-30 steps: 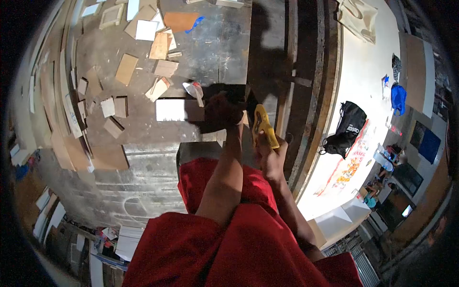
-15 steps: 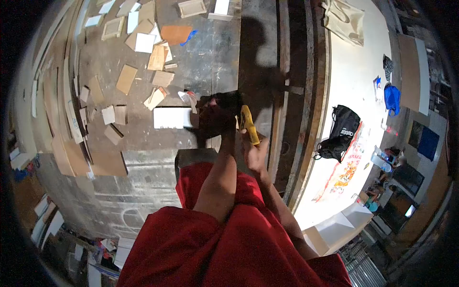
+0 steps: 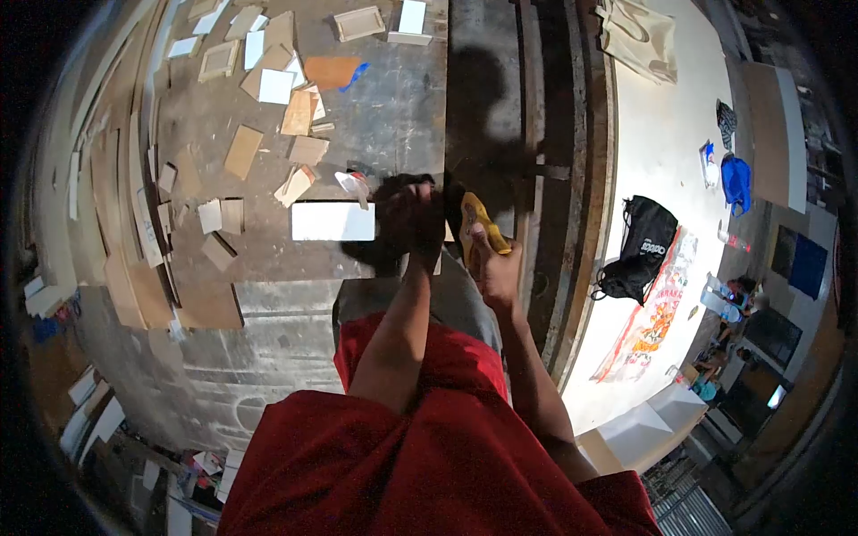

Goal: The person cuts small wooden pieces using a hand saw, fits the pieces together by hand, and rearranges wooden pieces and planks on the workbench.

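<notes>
My right hand (image 3: 497, 272) is closed around a yellow-handled tool (image 3: 479, 217), thumb along its side. The tool's far end is dark and lost in shadow, so its kind does not show. My left hand (image 3: 418, 214) is just left of the tool, over the table edge. Deep shadow covers its fingers, and I cannot make out whether it grips anything. A white rectangular board (image 3: 333, 221) lies flat to the left of that hand. Close behind the board is a small white and red item (image 3: 351, 185).
Wood offcuts and small panels (image 3: 243, 152) are scattered over the dark work table (image 3: 393, 98). Long boards (image 3: 125, 214) line the left side. On the white surface at right lie a black drawstring bag (image 3: 645, 246), a blue bundle (image 3: 736, 183) and a canvas bag (image 3: 639, 40). People sit far right.
My right hand has shifted right and slightly nearer my body, and the yellow-handled tool now tilts more. My left hand has moved a little away from it. The white board shows more fully.
</notes>
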`<state>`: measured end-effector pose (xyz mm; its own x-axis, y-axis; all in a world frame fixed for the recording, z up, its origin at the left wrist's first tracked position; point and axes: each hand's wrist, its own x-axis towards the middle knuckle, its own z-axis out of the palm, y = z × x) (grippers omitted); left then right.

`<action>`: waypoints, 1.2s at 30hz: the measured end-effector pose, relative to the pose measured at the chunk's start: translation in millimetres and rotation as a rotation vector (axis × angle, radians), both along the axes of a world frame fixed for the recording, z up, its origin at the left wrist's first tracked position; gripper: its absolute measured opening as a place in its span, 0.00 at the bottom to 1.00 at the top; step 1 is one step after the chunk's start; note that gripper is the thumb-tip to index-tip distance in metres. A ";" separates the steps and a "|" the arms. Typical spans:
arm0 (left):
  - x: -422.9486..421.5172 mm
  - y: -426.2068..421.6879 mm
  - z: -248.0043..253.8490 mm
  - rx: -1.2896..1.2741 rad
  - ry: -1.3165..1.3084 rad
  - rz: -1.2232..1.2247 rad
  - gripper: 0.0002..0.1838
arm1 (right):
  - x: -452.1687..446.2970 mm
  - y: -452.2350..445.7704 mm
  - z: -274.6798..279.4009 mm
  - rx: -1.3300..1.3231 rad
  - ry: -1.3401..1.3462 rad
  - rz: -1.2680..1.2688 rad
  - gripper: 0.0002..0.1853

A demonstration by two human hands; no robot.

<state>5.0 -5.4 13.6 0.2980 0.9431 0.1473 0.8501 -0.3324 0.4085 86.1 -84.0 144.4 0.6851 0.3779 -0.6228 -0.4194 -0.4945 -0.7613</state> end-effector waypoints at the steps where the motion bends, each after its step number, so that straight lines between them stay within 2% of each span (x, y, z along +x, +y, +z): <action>1: -0.7 -0.5 -3.6 -0.004 0.004 0.006 0.12 | 6.2 -4.1 -0.9 0.004 0.029 0.055 0.24; 3: 0.0 -2.0 -11.5 0.063 0.069 -0.051 0.12 | 9.2 -6.5 -7.8 0.006 0.060 0.109 0.24; 5: -3.7 -10.7 -53.3 0.125 0.068 -0.084 0.12 | 8.3 -9.9 -16.6 0.015 0.002 0.120 0.23; 8: 0.9 -7.7 -54.8 0.199 0.090 -0.069 0.13 | 21.0 -5.7 0.7 0.058 0.144 0.158 0.23; 11: 0.5 -8.9 -55.5 0.249 0.074 -0.049 0.15 | 17.9 -12.2 -3.7 -0.013 0.096 0.215 0.28; 13: -0.7 -3.0 -46.4 0.311 0.033 -0.077 0.16 | 10.9 -24.2 -19.6 -0.028 0.023 0.250 0.28; 14: -2.4 -0.2 -38.6 0.194 0.012 -0.112 0.16 | 6.3 -30.4 -27.8 -0.041 -0.054 0.287 0.27; 15: -5.3 2.3 -25.0 0.071 -0.005 -0.146 0.17 | -2.6 -29.6 -16.9 0.009 0.007 0.208 0.23; 16: -7.8 8.0 -9.0 0.073 0.002 -0.149 0.17 | -4.6 -30.5 -11.8 0.013 0.013 0.206 0.23; 18: -13.6 16.6 14.7 -0.356 -0.041 -0.227 0.20 | -7.6 -30.7 -5.9 0.125 0.061 0.190 0.18; 21: -17.7 12.5 28.5 -0.365 0.018 -0.287 0.23 | -9.5 -29.9 -11.4 0.120 -0.039 0.214 0.21; 23: -21.4 -10.0 -14.6 -0.273 -0.017 -0.249 0.25 | -11.1 -30.8 -9.0 0.120 -0.019 0.205 0.18; 25: -20.0 -8.7 -10.1 -0.187 -0.052 -0.211 0.27 | -15.8 -36.5 -8.7 0.115 0.003 0.198 0.15; 27: -22.3 -5.6 -6.1 -0.463 -0.227 -0.200 0.27 | -21.7 -44.0 -10.2 0.138 -0.019 0.181 0.15; 28: -23.4 -2.0 -4.6 -0.461 -0.229 -0.202 0.27 | -24.1 -45.6 -11.0 0.139 -0.022 0.180 0.15; 29: -25.7 2.8 -3.2 -0.709 -0.344 -0.113 0.27 | -27.3 -47.4 -12.0 0.154 -0.050 0.143 0.17; 31: -27.0 3.6 -18.5 -0.958 -0.456 -0.023 0.27 | -33.5 -55.0 -12.6 0.166 -0.080 0.102 0.19; 34: -23.9 -0.7 -39.5 -0.742 -0.159 -0.071 0.23 | -41.6 -62.1 -8.6 0.168 -0.132 0.143 0.17; 36: -22.0 -7.7 -37.8 -0.528 -0.047 -0.135 0.20 | -48.6 -62.4 -1.5 0.180 -0.300 0.152 0.16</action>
